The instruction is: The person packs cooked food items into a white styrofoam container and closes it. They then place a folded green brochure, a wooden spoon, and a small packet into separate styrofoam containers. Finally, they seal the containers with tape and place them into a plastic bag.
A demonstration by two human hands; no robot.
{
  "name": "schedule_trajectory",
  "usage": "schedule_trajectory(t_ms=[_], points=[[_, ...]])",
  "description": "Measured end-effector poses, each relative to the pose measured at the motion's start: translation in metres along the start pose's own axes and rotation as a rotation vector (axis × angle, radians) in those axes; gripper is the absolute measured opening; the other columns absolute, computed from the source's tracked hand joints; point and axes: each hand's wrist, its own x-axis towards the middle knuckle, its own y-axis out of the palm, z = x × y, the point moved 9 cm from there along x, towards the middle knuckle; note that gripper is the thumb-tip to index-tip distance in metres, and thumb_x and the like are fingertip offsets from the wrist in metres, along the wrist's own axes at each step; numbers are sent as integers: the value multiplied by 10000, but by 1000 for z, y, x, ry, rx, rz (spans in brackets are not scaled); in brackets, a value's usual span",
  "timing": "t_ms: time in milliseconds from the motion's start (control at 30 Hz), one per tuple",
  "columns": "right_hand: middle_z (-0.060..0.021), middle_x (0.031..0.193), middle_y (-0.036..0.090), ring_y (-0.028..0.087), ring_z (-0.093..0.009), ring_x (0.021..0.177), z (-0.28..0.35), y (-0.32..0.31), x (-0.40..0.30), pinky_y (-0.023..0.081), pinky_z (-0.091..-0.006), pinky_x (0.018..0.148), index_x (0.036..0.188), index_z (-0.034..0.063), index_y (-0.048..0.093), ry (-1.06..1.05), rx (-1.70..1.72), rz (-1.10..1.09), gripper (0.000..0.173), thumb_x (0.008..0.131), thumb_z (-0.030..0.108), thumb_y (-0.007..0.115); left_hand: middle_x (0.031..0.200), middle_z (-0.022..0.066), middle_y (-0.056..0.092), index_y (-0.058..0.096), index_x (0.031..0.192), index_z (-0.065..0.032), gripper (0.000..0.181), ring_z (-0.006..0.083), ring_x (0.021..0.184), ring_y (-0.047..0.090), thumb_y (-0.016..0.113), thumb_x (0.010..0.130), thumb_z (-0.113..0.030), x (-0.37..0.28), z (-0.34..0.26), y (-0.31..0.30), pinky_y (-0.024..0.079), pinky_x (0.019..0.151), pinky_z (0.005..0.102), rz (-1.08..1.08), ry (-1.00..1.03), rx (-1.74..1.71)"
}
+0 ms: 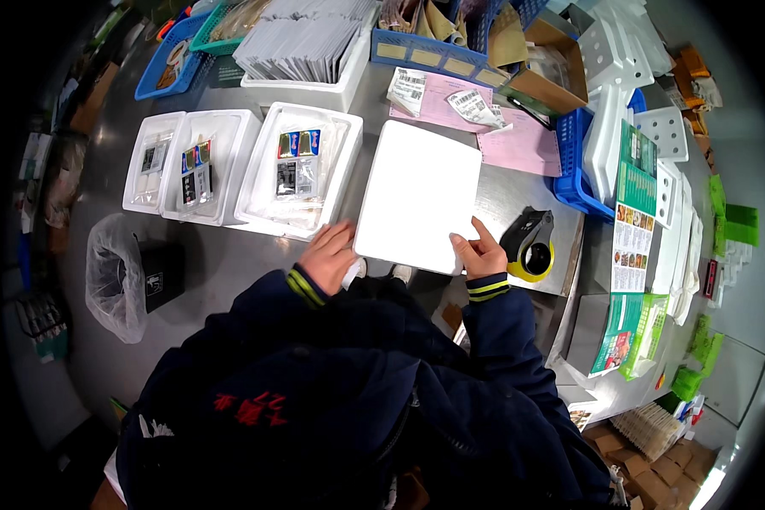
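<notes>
A white foam box with its lid on point(421, 194) lies at the table's front edge before me. My right hand point(481, 253) grips its near right corner, thumb on top. My left hand point(329, 255) is at its near left corner, fingers together and slightly blurred; a small whitish piece shows by the palm, and whether I hold it I cannot tell. To the left stand open white foam boxes point(352, 153) holding clear-wrapped packets point(298, 164) with printed labels. A black tape dispenser with a yellow roll point(532, 248) rests right of my right hand.
Pink printed sheets point(524, 141) and crumpled labels point(408, 91) lie beyond the box. Farther back are a foam box of grey-white envelopes point(303, 44) and blue baskets point(430, 54). A blue crate point(570, 162) with foam lids stands right, a lined black bin point(161, 271) left.
</notes>
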Motion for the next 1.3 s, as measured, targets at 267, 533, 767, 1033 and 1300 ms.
schedule_trajectory(t_ms=[267,533,767,1033,1300], points=[[-143,697,648,628,-166,600,39,-5,-8,485,-257,577,1206,31,524,-98,-377,-64,630,716,375,719,1009,161,595,568,1067,11,305,335,970,544,619,788,-103,152,-61,-31,428,851,372,-294,248,-22],[-288,1164,457,472,-405,1056,48,0,-35,411,-410,889,1282,-42,354,-242,-332,-122,681,782,315,650,796,111,641,624,911,-73,396,282,778,605,521,837,-449,246,-29,92,439,728,402,-64,203,274],[-269,1209,428,422,-415,1082,11,20,-34,352,-434,924,1254,-53,359,-209,-93,-315,520,840,191,556,752,175,634,623,925,-68,455,348,725,607,524,813,-498,261,-25,109,474,644,405,192,-98,400],[-232,1195,451,439,-390,1082,15,16,-32,362,-421,912,1217,-40,413,-311,-29,-462,496,783,116,596,614,154,591,628,785,-89,333,355,601,579,505,836,-394,274,-20,119,447,552,424,207,56,388],[-242,1242,405,407,-405,1103,15,14,-31,354,-433,924,1254,-28,379,-306,-10,-321,547,787,162,591,791,179,624,643,903,-85,338,369,759,584,433,907,-350,230,30,55,451,674,436,-8,-62,349]])
